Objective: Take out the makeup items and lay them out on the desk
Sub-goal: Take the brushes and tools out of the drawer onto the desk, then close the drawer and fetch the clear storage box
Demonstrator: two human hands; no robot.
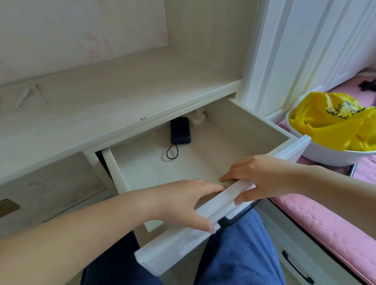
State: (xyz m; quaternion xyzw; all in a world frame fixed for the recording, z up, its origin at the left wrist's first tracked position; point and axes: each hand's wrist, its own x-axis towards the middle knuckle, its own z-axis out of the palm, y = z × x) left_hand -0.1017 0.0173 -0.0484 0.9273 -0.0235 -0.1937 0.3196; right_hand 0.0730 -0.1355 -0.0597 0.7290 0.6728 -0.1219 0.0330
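Both my hands rest on the front panel of the pulled-out drawer (205, 161). My left hand (186, 202) lies over the top edge of the panel, fingers spread and loosely curled down its face, gripping it lightly. My right hand (255, 178) clasps the same panel just to the right, thumb on the near side and fingers hooked over into the drawer, so the two hands nearly touch.

Inside the drawer, far back, a dark power bank (179, 130) lies flat with a black cord loop (171, 152) trailing toward me, and a white crumpled thing sits just behind it in the far corner; I cannot tell what it is.

On the desk (105, 101), at the far left, a few slim makeup items (22, 98) lie side by side, apart from each other.

To the right, well apart from the drawer, a white bowl (328, 155) holds a yellow plastic bag (337, 120). My blue trousers (234, 260) show below the drawer.
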